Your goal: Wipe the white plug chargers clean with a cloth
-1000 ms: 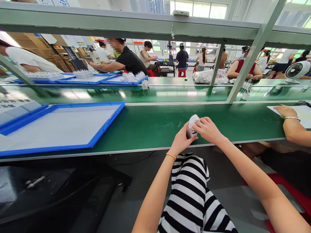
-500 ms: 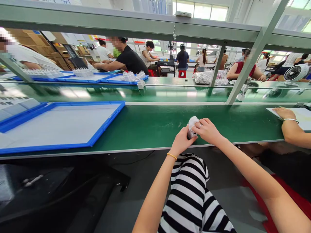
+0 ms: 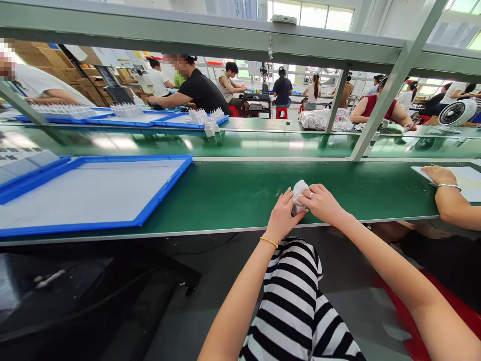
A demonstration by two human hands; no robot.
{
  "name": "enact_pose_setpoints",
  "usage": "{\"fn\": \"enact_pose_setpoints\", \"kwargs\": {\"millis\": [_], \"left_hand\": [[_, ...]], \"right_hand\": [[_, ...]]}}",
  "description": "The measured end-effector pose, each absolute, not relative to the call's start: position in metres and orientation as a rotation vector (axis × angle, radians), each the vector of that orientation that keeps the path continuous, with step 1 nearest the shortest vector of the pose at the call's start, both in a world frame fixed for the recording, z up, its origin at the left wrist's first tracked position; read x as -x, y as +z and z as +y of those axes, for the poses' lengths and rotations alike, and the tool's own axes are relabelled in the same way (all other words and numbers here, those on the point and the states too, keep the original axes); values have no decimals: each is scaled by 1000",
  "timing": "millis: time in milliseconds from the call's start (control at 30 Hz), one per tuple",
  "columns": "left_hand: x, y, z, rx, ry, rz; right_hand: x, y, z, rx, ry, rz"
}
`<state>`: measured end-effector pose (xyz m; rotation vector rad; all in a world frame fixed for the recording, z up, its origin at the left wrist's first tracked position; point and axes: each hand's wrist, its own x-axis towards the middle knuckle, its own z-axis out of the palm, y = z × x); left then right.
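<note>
Just above the near edge of the green bench, my left hand (image 3: 282, 214) grips a small white block (image 3: 298, 208), mostly hidden by fingers. I cannot make out its exact kind. My right hand (image 3: 318, 201), wearing a ring, pinches a crumpled white cloth (image 3: 299, 188) and presses it against the block. Both hands are close together, their fingertips almost meeting around the two white things.
A blue-rimmed tray (image 3: 139, 220) lies on the green bench (image 3: 233, 200) to the left, beside a tray of white blocks (image 3: 26, 163). At right a co-worker's hand (image 3: 441, 176) rests on a white sheet (image 3: 469, 183). A slanted grey post (image 3: 387, 95) rises beyond the bench.
My left hand has shifted slightly and its fingers have lifted a little along the block. The block has turned, so its dark slot no longer shows. The cloth stays pinched.
</note>
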<state>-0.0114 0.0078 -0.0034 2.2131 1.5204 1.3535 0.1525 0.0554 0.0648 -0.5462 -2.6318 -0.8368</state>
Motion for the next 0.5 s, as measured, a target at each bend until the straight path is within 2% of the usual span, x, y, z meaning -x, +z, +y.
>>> {"fn": "enact_pose_setpoints", "kwargs": {"millis": [300, 400, 500], "left_hand": [[8, -6, 7, -2292, 1453, 1555], [7, -6, 7, -2293, 1452, 1563], [7, -7, 7, -2278, 1458, 1560]], "right_hand": [[-154, 62, 56, 562, -728, -2627], [-157, 59, 57, 648, -513, -2585], [-163, 48, 61, 784, -126, -2372]]}}
